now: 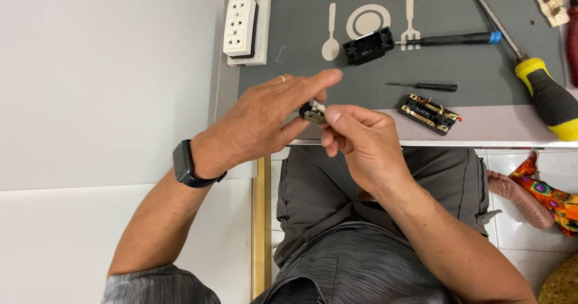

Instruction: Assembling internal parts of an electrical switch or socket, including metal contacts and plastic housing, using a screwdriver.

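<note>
mid-step on a dismantled socket, judging by the parts: grey placemat (313, 33) smooth and matte; white socket strip (241, 26) glossy plastic; yellow-handled screwdriver (545, 93) rubbery; black socket body (430, 114) with brass strips. left hand (265, 120) and right hand (355, 138) pinching a small brass-and-white contact piece (313, 112) above the table edge. probably needing fine fingertip alignment next.

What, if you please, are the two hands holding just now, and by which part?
A small black-and-brass electrical part, pinched at its sides between the left hand fingers and right hand thumb and fingertips.
</note>
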